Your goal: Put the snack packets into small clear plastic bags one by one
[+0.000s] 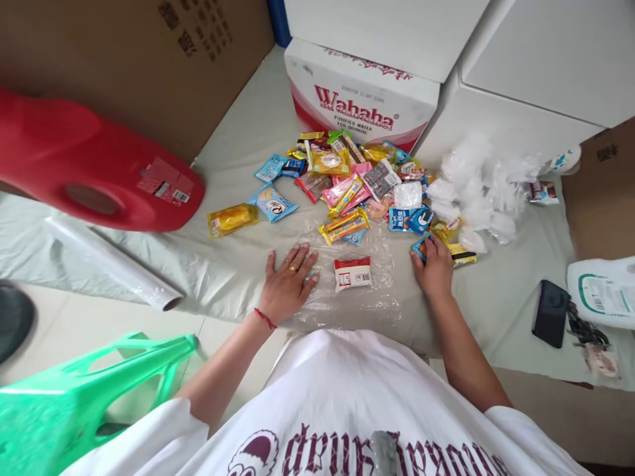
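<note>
My left hand (286, 281) lies flat with fingers spread on a clear plastic sheet (381, 291) spread over the pale cloth. A red and white snack packet (352, 273) rests on that sheet, just right of the hand. My right hand (433, 263) is curled around a small blue packet (419, 248) at the right edge of the sheet. Beyond both hands lies a heap of several bright snack packets (347, 182). A yellow packet (232, 219) and a pale blue packet (272, 203) lie apart on the left.
A Wahaha water carton (360, 92) stands behind the heap. Crumpled clear bags (479, 185) lie right. A red stool (89, 165) and a roll of film (109, 261) sit left, a green stool (84, 390) near left, a black phone (550, 313) right.
</note>
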The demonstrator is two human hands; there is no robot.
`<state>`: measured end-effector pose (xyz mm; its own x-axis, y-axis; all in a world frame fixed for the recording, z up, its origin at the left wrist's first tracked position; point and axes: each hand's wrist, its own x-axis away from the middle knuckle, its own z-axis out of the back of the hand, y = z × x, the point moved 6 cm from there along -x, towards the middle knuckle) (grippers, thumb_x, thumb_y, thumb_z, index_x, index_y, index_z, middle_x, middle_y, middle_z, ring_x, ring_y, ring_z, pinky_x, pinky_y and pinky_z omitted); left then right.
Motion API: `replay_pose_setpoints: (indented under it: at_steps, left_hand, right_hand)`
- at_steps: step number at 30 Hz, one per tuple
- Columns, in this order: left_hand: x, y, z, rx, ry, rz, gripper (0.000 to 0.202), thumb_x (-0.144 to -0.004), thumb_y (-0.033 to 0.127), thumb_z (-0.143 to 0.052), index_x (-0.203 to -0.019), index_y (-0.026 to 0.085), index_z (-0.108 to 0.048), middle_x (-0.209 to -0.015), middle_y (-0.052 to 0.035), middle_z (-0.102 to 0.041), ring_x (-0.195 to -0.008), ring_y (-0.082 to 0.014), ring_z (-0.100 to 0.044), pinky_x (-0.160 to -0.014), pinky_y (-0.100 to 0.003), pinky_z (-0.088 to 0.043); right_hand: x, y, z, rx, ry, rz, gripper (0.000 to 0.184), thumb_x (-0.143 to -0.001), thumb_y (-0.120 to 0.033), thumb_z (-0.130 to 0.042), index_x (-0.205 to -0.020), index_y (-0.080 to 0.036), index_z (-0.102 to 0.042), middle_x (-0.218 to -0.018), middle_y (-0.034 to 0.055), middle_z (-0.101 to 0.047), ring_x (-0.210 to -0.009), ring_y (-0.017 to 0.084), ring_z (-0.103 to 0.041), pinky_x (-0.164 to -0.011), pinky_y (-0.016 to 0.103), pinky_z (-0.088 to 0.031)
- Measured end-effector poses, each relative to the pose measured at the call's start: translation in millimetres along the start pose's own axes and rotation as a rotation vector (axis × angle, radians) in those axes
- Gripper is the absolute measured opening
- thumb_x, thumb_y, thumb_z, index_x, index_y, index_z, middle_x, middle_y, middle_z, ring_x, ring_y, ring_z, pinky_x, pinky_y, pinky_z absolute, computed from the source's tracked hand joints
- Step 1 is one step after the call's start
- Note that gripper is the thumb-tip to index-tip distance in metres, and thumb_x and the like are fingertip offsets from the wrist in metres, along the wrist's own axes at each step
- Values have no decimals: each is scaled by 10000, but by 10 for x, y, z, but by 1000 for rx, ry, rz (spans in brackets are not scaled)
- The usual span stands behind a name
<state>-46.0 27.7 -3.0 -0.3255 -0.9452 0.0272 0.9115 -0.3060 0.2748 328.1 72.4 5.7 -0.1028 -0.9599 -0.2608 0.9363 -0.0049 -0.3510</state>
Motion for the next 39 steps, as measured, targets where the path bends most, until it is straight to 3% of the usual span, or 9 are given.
replay_pose_setpoints:
  at_steps: [4,7,11,15,19,21,25,31,39]
  left_hand:
    - [73,-96,14,9,18,20,584,-1037,466,-346,-1587,270,-369,-1669,-98,-310,-1558,-304,-269,-1247,-631,-12]
    - [156,-164,36,7,29,45,578,-1032,467,-361,-1578,278,-391,-1655,-100,-345,-1550,-320,-286,-1242,-645,6]
    - [223,-186,57,3,18,69,595,-1028,483,-364,-1583,271,-381,-1650,-109,-353,-1541,-338,-302,-1233,-666,15]
    - [228,-165,57,7,10,78,591,-1034,473,-341,-1597,293,-350,-1662,-96,-326,-1539,-329,-310,-1241,-654,1]
    - [221,-159,54,21,14,82,593,-1033,468,-340,-1605,310,-327,-1673,-86,-301,-1545,-333,-294,-1240,-662,-12]
    - [220,-159,53,29,10,78,598,-1029,474,-349,-1604,311,-327,-1677,-87,-289,-1548,-340,-287,-1237,-670,-10]
    - [222,-157,56,26,-3,74,598,-1029,486,-350,-1598,302,-346,-1679,-88,-283,-1556,-330,-269,-1241,-659,3]
    - [231,-139,38,19,-1,56,684,-993,593,-395,-1601,285,-340,-1688,-96,-256,-1563,-344,-239,-1235,-668,49]
    - [239,-149,6,21,-23,33,791,-947,674,-443,-1619,284,-292,-1695,-96,-222,-1574,-364,-191,-1219,-682,105]
  right_hand:
    - [14,46,328,-93,137,-68,385,-991,-444,-460,-1026,-165,-723,-1107,156,-697,-1077,286,-609,-1021,495,-466]
    - [90,-62,543,-415,203,-265,384,-954,-534,-542,-893,-184,-686,-897,72,-677,-852,225,-611,-862,412,-523]
    - [203,-599,175,-960,-151,-428,394,-887,-589,-643,-944,-199,-659,-825,9,-651,-694,170,-581,-686,316,-526]
    - [331,-1127,-194,-716,-402,-249,442,-923,-583,-583,-1107,-190,-670,-935,64,-677,-815,230,-617,-767,379,-556]
    - [330,-1299,-93,-183,-279,61,570,-973,-505,-533,-1416,-147,-559,-1335,221,-543,-1193,373,-510,-1010,562,-470]
    - [296,-1394,-24,-131,-312,290,569,-983,-472,-543,-1476,-189,-522,-1433,203,-489,-1301,384,-426,-1097,589,-391]
    - [245,-1577,-71,-162,-624,725,733,-875,-495,-731,-1524,-262,-480,-1433,133,-541,-1384,364,-353,-1162,564,-316]
    - [129,-1653,-208,2,-778,723,810,-729,-477,-869,-1422,-171,-583,-1278,166,-587,-1266,374,-432,-1101,533,-389]
    - [297,-1462,-187,-157,-770,626,1004,-782,-370,-826,-1613,-244,-276,-1571,156,-412,-1381,353,-379,-1120,548,-390]
